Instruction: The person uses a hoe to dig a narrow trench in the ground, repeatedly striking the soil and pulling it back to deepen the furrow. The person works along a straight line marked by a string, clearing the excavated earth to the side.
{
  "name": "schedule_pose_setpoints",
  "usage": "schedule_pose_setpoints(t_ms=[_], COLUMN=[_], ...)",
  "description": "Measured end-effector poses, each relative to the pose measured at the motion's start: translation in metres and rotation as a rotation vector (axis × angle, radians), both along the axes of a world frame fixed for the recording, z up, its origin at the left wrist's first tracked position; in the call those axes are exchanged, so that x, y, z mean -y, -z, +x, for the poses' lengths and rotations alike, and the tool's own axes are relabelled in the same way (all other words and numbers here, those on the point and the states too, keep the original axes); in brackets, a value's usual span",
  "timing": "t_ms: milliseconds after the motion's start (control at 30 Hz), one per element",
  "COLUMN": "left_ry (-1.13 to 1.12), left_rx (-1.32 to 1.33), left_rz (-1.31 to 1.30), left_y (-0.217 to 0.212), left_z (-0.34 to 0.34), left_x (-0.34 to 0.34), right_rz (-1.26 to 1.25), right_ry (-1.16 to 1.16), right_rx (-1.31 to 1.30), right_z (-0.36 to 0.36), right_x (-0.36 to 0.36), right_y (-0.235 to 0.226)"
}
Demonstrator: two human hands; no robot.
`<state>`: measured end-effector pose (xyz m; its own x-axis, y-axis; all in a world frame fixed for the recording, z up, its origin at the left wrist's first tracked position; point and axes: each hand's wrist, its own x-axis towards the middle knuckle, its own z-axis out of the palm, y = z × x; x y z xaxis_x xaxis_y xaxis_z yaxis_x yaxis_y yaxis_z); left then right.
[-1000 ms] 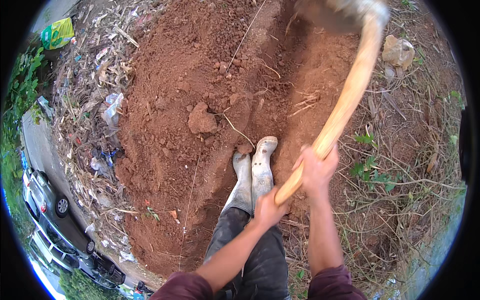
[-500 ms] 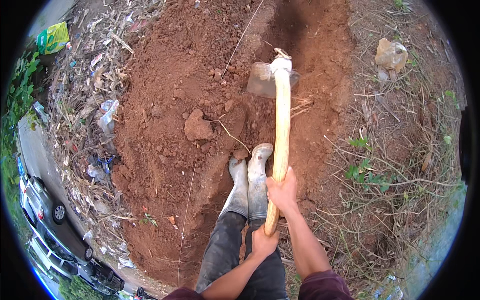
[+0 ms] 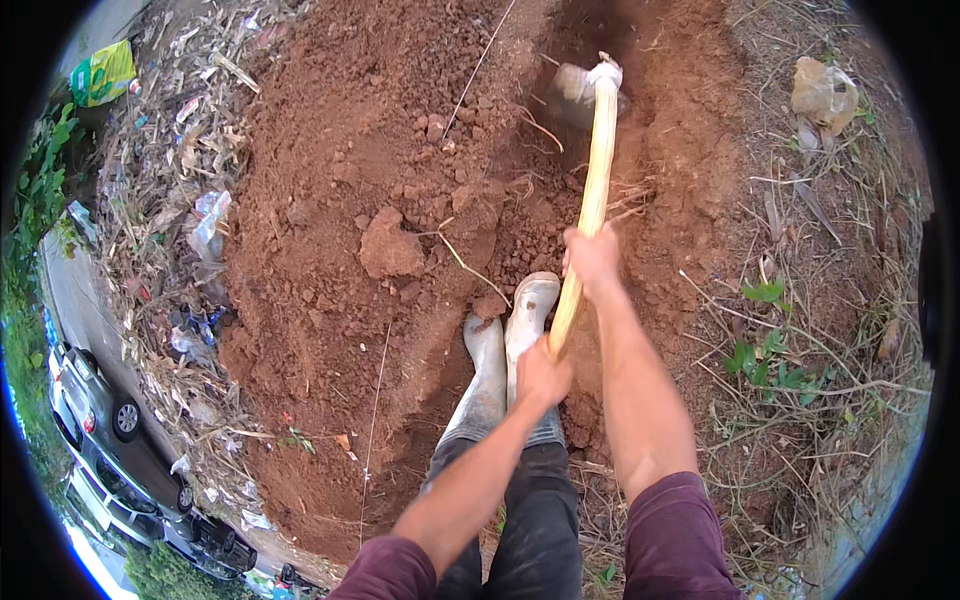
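Both my hands grip the pale wooden handle of a hoe [image 3: 597, 160]. Wrapped round the butt end is my left hand [image 3: 543, 376], in front of my boots. My right hand [image 3: 592, 258] closes round the shaft farther up. The hoe's wide metal blade [image 3: 573, 98], blurred and partly in shadow, is down in the far part of a trench [image 3: 680, 130] cut in red soil. Loose clods lie between the blade and my grey-white rubber boots [image 3: 530, 305], which stand side by side in the trench.
A mound of red earth [image 3: 330, 180] lies left, with a large clod [image 3: 390, 245] and a thin string [image 3: 378, 400] across it. Litter and dry husks [image 3: 185, 160] border it, with parked cars [image 3: 115, 420] beyond. Right are dry stalks, green weeds [image 3: 770, 365] and a plastic bag [image 3: 825, 95].
The hoe has moved forward and slightly right, its blade now deeper in the trench. Both my hands have gone forward with it, arms more stretched out. Loose soil shows where the blade was.
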<state>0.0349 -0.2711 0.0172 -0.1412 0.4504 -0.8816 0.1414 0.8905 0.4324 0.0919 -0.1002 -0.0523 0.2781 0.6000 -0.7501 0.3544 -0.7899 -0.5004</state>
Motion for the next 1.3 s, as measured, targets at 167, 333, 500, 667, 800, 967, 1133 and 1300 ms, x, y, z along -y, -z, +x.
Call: schedule_pose_setpoints(t_ms=[167, 333, 500, 667, 800, 967, 1133, 1300], left_ry=[-0.013, -0.010, -0.024, -0.078, 0.065, 0.024, -0.048, -0.155], left_rx=[-0.061, -0.096, -0.219, -0.094, -0.058, -0.078, -0.078, -0.056], left_rz=[-0.050, 0.402, 0.679, -0.056, -0.052, 0.344, 0.499, 0.025], left_y=[-0.077, -0.038, 0.015, 0.008, -0.057, -0.025, 0.024, 0.014], left_z=[-0.010, -0.022, -0.040, 0.008, 0.003, -0.008, -0.023, 0.021], left_x=[0.111, -0.022, -0.198, -0.026, 0.071, -0.020, -0.198, -0.038], right_rz=[-0.105, 0.384, 0.834, -0.070, -0.116, 0.297, 0.713, -0.069], right_ry=[0.067, 0.127, 0.156, -0.037, 0.119, 0.153, 0.110, -0.134], right_rx=[-0.128, -0.142, -0.276, 0.005, -0.056, -0.115, -0.170, 0.095], right_z=[-0.026, -0.030, -0.035, -0.013, -0.004, -0.016, -0.027, -0.008], right_x=[0.102, -0.021, -0.167, -0.033, 0.062, -0.027, -0.173, -0.055], right_y=[-0.103, -0.162, -0.129, -0.005, -0.080, -0.137, -0.110, 0.003])
